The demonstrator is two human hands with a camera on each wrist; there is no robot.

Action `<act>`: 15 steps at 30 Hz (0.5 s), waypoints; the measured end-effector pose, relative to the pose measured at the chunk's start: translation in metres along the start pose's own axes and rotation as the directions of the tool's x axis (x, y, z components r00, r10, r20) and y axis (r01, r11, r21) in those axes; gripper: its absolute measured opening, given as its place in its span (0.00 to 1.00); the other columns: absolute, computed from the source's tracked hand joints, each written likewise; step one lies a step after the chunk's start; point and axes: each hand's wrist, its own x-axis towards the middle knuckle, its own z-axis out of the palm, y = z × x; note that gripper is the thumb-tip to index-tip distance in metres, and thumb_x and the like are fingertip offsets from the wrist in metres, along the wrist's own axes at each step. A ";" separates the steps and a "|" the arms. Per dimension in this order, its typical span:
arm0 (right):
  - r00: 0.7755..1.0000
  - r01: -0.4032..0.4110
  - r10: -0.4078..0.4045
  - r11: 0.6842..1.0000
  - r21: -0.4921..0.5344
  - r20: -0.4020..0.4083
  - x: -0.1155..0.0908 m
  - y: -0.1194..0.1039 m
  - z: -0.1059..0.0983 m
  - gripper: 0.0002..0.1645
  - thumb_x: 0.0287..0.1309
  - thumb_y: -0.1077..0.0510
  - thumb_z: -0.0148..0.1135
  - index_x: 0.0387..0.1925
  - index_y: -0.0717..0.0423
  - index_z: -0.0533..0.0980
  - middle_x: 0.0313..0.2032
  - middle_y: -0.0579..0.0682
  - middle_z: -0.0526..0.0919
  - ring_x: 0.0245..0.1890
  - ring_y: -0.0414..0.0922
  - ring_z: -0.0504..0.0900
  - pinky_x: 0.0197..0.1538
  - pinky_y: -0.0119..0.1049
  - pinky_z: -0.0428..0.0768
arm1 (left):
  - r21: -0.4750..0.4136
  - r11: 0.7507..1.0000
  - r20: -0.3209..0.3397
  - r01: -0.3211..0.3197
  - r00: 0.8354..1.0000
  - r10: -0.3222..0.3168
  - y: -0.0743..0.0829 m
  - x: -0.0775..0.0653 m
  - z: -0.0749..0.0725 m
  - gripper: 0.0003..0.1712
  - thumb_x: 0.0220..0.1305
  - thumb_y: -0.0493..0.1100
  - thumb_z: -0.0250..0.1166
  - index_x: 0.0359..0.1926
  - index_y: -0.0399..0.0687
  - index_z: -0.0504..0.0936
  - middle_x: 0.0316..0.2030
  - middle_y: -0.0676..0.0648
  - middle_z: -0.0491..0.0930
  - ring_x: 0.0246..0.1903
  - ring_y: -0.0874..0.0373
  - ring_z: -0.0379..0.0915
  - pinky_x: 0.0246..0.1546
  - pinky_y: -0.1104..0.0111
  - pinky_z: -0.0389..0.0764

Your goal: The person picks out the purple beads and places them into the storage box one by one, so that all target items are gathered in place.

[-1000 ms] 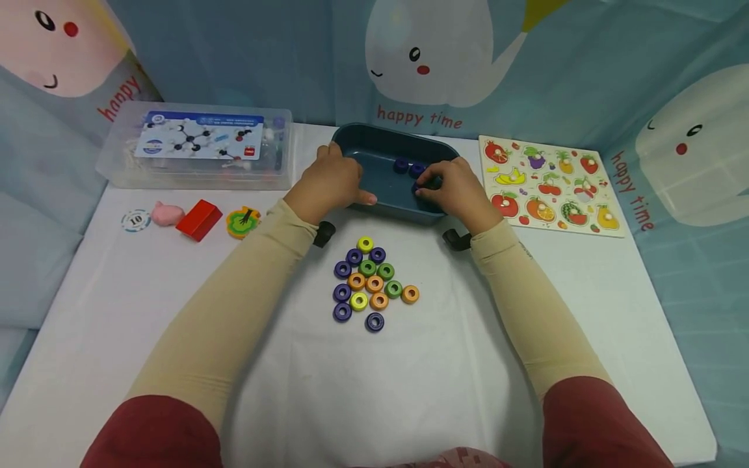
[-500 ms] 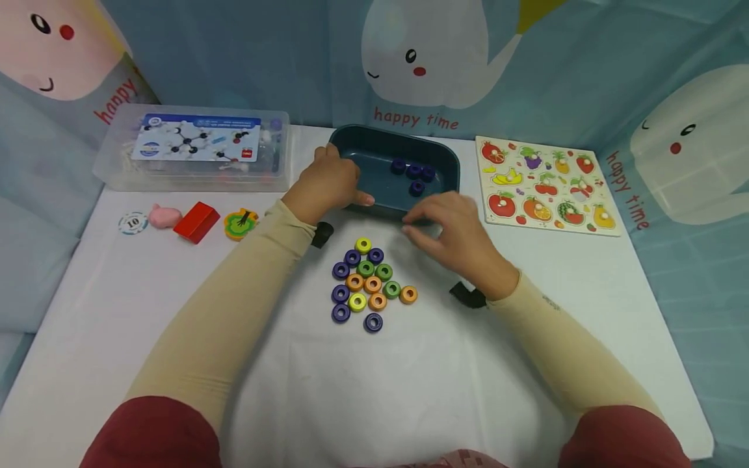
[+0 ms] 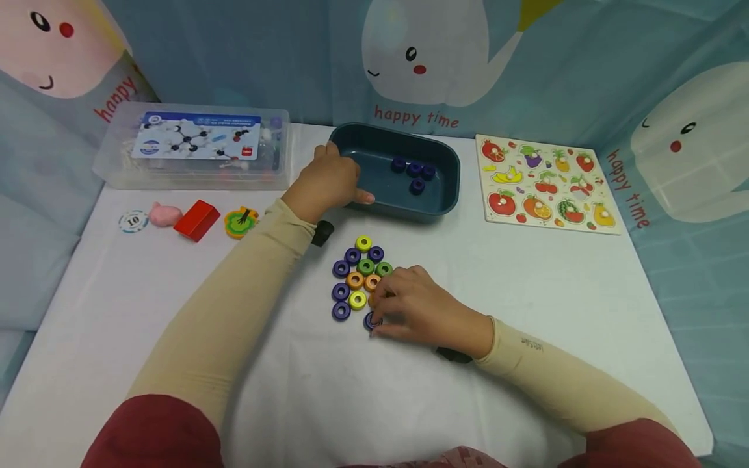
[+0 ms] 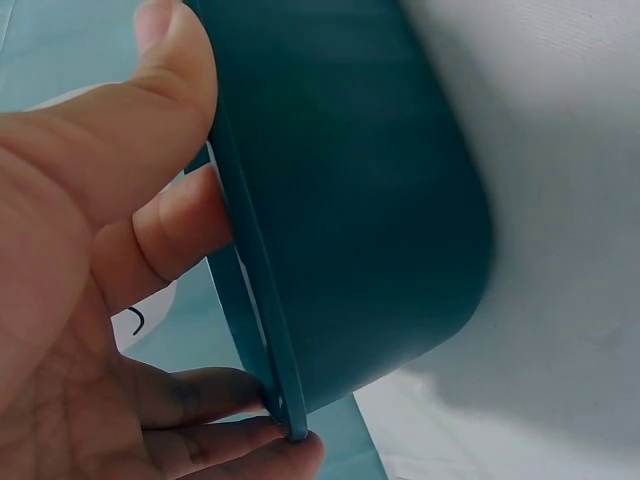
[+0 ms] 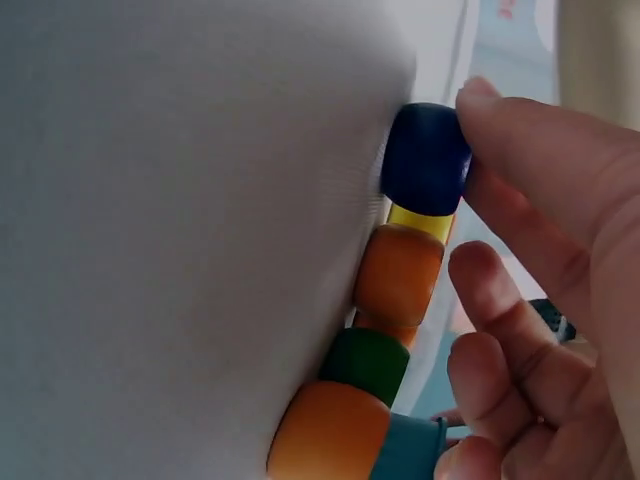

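My left hand (image 3: 328,179) holds the left end of a dark teal tub (image 3: 404,209), its thumb on the near side and its fingers curled at the rim (image 4: 262,300). Several dark blue beads (image 3: 417,186) lie inside the tub. My right hand (image 3: 412,309) pinches a dark blue ring-shaped bead (image 5: 427,160) on the table, at the near end of a group of beads. Its thumb and forefinger are at the bead, the other fingers curled. Yellow (image 3: 357,299), orange (image 3: 354,281), green (image 3: 365,267) and dark blue beads make up the group; the hand hides some.
A clear plastic case (image 3: 199,175) stands at the back left. Before it lie a poker chip (image 3: 133,221), a pink pig (image 3: 165,214), a red block (image 3: 197,220) and a tree-shaped piece (image 3: 240,222). A fruit puzzle board (image 3: 547,185) lies at the back right.
My right hand has let go of a dark blue bead in the tub and come back toward me to the bead at the group's near end. The left hand has stayed on the tub.
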 end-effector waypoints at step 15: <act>0.975 0.217 -0.223 0.962 -0.165 -0.019 -0.007 -0.009 0.008 0.07 0.60 0.45 0.70 0.36 0.40 0.84 0.46 0.36 0.80 0.50 0.38 0.75 0.47 0.36 0.73 | -0.013 1.000 0.009 0.015 1.000 -0.015 -0.001 0.001 0.001 0.35 0.65 0.63 0.64 0.63 0.44 0.78 0.74 0.26 0.47 0.73 0.33 0.46 0.60 0.44 0.73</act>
